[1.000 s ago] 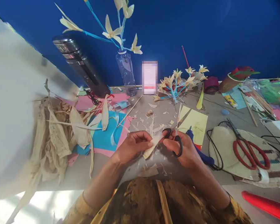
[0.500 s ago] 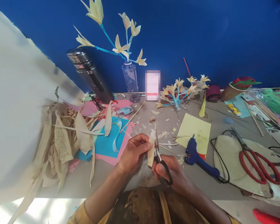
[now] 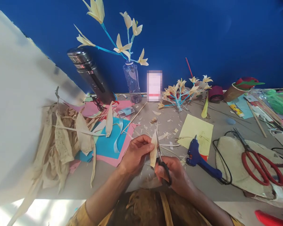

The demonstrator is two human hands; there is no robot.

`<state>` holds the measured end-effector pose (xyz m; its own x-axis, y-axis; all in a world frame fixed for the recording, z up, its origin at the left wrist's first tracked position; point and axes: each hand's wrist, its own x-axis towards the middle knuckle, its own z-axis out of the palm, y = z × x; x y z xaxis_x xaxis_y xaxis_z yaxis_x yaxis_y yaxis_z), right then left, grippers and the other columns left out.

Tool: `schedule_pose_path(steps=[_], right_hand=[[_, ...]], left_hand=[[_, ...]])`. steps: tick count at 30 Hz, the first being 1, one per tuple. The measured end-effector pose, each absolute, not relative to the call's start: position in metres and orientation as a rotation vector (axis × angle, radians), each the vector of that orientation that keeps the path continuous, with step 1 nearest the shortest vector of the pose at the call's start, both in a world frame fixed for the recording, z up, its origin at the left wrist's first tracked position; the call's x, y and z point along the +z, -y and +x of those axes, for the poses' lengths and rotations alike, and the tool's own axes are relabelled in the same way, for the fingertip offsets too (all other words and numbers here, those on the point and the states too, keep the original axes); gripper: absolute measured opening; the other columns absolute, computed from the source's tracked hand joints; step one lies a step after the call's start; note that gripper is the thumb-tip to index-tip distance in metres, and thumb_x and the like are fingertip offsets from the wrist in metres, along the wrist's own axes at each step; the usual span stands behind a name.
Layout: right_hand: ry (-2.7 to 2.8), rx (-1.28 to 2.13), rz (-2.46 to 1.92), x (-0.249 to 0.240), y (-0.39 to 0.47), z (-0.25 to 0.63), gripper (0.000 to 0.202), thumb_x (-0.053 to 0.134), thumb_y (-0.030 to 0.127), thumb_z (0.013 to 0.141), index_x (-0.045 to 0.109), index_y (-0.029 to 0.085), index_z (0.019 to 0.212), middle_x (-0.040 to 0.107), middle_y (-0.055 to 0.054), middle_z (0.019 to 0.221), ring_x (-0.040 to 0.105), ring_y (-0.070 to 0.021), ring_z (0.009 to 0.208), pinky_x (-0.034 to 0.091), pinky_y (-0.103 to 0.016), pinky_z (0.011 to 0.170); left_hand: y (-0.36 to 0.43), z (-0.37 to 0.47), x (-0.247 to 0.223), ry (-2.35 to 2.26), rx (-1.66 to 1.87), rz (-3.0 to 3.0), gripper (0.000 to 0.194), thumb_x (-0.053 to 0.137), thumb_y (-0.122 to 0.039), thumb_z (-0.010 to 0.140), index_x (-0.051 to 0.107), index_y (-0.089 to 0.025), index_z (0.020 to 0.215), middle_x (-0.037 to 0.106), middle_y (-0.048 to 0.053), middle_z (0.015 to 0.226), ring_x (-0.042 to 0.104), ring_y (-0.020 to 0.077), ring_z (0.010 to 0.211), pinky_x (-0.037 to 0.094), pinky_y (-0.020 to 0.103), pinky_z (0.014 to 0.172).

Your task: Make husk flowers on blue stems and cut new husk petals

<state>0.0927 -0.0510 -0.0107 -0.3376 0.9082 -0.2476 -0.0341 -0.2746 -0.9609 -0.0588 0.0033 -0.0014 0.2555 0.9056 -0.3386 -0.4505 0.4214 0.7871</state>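
My left hand (image 3: 138, 152) pinches a pale dried husk strip (image 3: 153, 153), held upright near the table's front edge. My right hand (image 3: 173, 172) is wrapped round the black handles of small scissors (image 3: 165, 171). The scissor blades point away from me and lie along the strip's right edge, which looks tapered at the top. Small pale scraps (image 3: 165, 135) are scattered on the table beyond both hands.
Left: dried husks (image 3: 63, 147), blue paper (image 3: 108, 144), black flask (image 3: 94, 78). Behind: bottle (image 3: 132, 83) with husk flowers, glowing blurred screen (image 3: 154, 86), small flowers (image 3: 179, 94). Right: yellow paper (image 3: 195, 130), blue glue gun (image 3: 198, 158), red-handled scissors (image 3: 261, 166), cup (image 3: 235, 91).
The scissor handles have come closer together in my right hand. The strip's top now looks narrower and more pointed. My left hand has barely moved.
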Motion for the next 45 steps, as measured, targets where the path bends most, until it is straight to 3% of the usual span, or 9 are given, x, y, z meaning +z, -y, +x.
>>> schedule_pose_path(steps=[10, 29, 36, 45], right_hand=[[1.209, 1.750, -1.197, -0.009, 0.050, 0.093, 0.052, 0.070, 0.066, 0.073, 0.056, 0.018, 0.061, 0.054, 0.000, 0.052, 0.045, -0.0120, 0.049, 0.036, -0.024, 0.047], [1.300, 1.676, -1.179, -0.018, 0.057, 0.097, 0.051, 0.064, 0.063, 0.081, 0.052, 0.019, 0.058, 0.050, 0.001, 0.050, 0.042, -0.0112, 0.049, 0.033, -0.024, 0.046], [1.302, 1.703, -1.165, -0.019, 0.059, 0.098, 0.050, 0.064, 0.060, 0.083, 0.050, 0.020, 0.057, 0.047, 0.003, 0.048, 0.037, -0.0100, 0.046, 0.030, -0.024, 0.046], [1.357, 1.696, -1.165, -0.019, 0.059, 0.100, 0.053, 0.061, 0.060, 0.086, 0.047, 0.020, 0.053, 0.045, 0.003, 0.047, 0.036, -0.0099, 0.047, 0.027, -0.024, 0.047]], left_hand=[[-0.004, -0.059, 0.004, -0.893, 1.006, 0.615, 0.026, 0.088, -0.026, 0.061, 0.066, -0.016, 0.068, 0.066, 0.000, 0.061, 0.057, 0.0104, 0.053, 0.042, 0.022, 0.053], [-0.007, -0.069, 0.011, -0.972, 0.943, 0.735, 0.027, 0.088, -0.030, 0.061, 0.065, -0.015, 0.064, 0.061, 0.000, 0.055, 0.048, 0.0077, 0.048, 0.034, 0.020, 0.048], [-0.009, -0.074, 0.013, -1.006, 0.891, 0.783, 0.028, 0.087, -0.032, 0.062, 0.065, -0.015, 0.067, 0.071, 0.005, 0.066, 0.054, 0.0094, 0.052, 0.037, 0.021, 0.049], [-0.011, -0.078, 0.009, -0.989, 0.878, 0.789, 0.025, 0.084, -0.031, 0.065, 0.065, -0.015, 0.068, 0.074, 0.006, 0.068, 0.052, 0.0090, 0.047, 0.035, 0.020, 0.045]])
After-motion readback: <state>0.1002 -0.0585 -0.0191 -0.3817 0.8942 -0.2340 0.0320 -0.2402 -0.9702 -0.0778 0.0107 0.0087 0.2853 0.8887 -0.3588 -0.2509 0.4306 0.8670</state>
